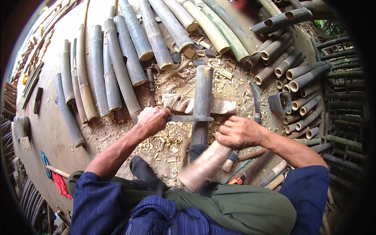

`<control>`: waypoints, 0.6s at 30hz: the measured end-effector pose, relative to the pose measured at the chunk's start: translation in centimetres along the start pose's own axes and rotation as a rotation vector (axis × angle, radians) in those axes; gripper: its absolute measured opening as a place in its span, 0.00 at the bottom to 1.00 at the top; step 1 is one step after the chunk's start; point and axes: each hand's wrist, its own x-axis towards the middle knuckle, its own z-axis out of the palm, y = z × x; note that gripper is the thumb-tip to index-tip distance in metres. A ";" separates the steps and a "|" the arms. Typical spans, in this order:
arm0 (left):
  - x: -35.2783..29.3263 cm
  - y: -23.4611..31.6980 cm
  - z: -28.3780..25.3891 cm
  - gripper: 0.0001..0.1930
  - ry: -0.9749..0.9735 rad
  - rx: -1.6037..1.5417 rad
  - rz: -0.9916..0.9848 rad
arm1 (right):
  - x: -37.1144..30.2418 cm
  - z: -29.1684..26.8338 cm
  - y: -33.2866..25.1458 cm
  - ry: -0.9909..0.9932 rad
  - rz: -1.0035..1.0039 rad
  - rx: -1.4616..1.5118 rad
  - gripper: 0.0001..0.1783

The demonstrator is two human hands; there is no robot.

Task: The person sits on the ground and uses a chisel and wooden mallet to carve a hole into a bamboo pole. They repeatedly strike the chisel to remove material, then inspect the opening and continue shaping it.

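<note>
My left hand point(152, 120) is closed around the handle of a knife. The knife's blade point(184, 118) points right and lies across a grey bamboo tube point(203, 88), at or just above its surface. That tube rests over a rough pale wood block point(180, 102), its near end by my dark-socked foot point(197, 152). Closed on a thick pale wooden club point(205, 166), my right hand point(239, 133) is just right of the tube. The club slants down to the left, its lower end smeared by motion.
Long bamboo poles point(135, 35) lie across the ground ahead and to the left. Cut bamboo tubes point(309, 78) are piled at the right, near a dark container point(279, 102). Another blade point(256, 102) lies right of the block. Wood chips point(164, 143) cover the ground around the tube.
</note>
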 end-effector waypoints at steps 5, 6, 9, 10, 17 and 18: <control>-0.3 0.1 0.3 0.06 0.053 -0.029 0.000 | -1.1 2.6 2.6 -0.209 0.459 -0.161 0.12; -0.6 -0.3 0.6 0.06 0.059 -0.018 -0.010 | -0.2 2.3 0.9 -0.113 0.350 -0.083 0.12; -0.1 0.3 0.0 0.06 0.007 0.016 -0.027 | 0.3 2.2 -0.1 0.171 -0.055 -0.048 0.12; 0.3 0.6 0.2 0.06 0.018 0.006 0.015 | -1.4 3.5 1.4 0.135 0.141 -0.035 0.11; -0.1 -0.1 0.6 0.07 0.024 0.046 -0.011 | 1.3 1.9 -1.3 0.128 -0.030 0.009 0.12; 0.3 0.3 0.2 0.07 0.041 0.023 0.019 | -0.6 3.5 0.3 0.153 0.069 -0.015 0.12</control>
